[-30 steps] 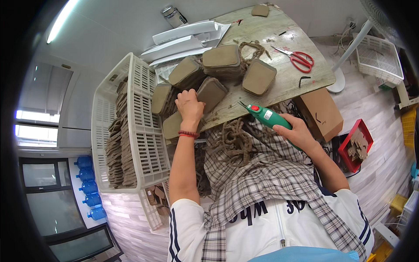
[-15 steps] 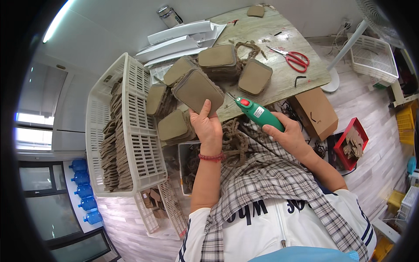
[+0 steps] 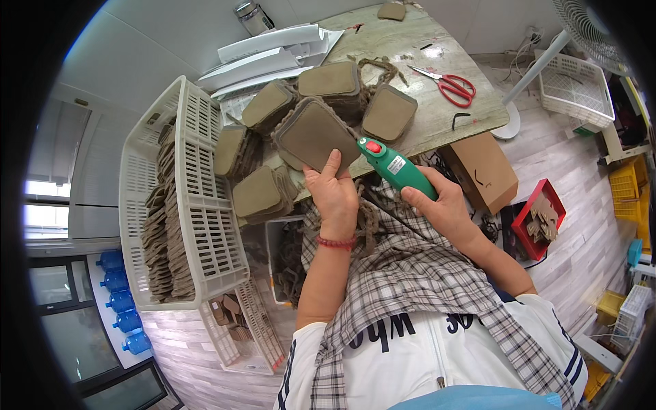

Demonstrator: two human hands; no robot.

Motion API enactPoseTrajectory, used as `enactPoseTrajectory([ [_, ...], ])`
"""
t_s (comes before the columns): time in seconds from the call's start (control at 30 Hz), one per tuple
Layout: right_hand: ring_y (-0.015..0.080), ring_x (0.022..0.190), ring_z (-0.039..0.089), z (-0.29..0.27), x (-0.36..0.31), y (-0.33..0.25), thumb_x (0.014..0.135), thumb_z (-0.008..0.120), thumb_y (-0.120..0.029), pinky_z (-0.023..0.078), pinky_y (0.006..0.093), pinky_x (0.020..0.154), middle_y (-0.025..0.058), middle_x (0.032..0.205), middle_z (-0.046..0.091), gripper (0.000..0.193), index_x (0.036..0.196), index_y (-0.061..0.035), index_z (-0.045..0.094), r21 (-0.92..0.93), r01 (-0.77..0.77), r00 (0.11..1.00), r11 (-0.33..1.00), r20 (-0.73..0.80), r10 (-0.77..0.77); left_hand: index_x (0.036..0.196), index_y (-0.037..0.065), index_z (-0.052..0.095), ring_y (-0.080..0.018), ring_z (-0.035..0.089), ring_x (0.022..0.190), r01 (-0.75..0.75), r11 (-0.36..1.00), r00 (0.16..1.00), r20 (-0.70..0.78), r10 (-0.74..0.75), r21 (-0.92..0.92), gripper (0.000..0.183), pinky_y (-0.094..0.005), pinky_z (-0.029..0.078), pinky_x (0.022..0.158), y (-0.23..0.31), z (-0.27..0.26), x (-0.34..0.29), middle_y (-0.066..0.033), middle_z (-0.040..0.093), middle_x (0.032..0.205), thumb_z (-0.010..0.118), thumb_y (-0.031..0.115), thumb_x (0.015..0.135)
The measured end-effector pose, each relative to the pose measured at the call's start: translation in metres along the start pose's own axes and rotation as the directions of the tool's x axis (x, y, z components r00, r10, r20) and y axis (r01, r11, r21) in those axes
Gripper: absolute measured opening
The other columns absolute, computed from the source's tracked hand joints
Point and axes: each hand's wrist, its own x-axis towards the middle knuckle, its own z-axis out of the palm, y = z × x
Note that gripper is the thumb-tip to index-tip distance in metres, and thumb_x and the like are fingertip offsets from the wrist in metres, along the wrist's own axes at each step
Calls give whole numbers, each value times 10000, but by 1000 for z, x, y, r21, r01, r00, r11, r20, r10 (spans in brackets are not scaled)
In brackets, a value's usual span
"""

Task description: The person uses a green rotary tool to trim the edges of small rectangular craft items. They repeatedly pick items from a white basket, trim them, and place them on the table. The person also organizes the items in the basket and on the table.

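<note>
My left hand holds an olive-brown pad with rounded corners, its thumb on the face and the other fingers hidden underneath. Wrapped in my right hand is a green handheld electric tool with a red button. Its thin metal tip meets the pad's right edge; exact contact is hard to make out. Stacks of similar pads surround the held one on the table: a back stack, a right stack and a front-left stack, among others.
Red-handled scissors lie on the table. A tall white crate full of brown pads stands left. Right of me are a cardboard box, a red tray with scraps and a fan stand. Brown trimmings hang by my lap.
The green tool's tip has come in from a gap to the pad's right edge. The held pad is turned slightly and sits a little to the right. The whole view has shifted slightly.
</note>
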Motion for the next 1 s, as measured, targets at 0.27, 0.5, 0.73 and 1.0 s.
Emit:
enactPoseTrajectory([
  [0.27,87,743,581,-2,9,-4,865,717,-252,485,245,671,61,850,658,419,1171,9,601,30,46,998,999,-44,-44,1290,43,455,-231,577,1121,135,990,990,44,-136,30,466,-376,487,986,-5,-5,-20,-95,570,1236,567,-119,867],
  [0.5,69,723,571,-20,15,-8,861,721,-250,473,229,646,40,845,652,423,1182,0,605,58,6,1000,998,25,-8,1261,47,473,-226,609,1074,245,962,961,101,-257,117,458,-372,524,929,7,-16,-32,-96,593,1196,567,-131,850],
  [0.73,81,735,594,-52,10,-3,846,729,-250,489,247,666,61,859,658,448,1190,5,596,-55,20,988,998,156,-11,1229,31,524,-180,642,1018,299,893,911,178,-371,335,464,-307,541,865,49,-27,-16,-95,636,1153,561,-155,806],
  [1.0,184,795,641,-63,6,4,824,734,-265,506,293,718,101,947,662,476,1199,-11,585,-247,223,951,943,266,-155,1242,17,520,-160,623,1040,388,733,822,151,-550,559,510,-289,510,885,77,-38,-5,-79,634,1150,578,-159,766],
])
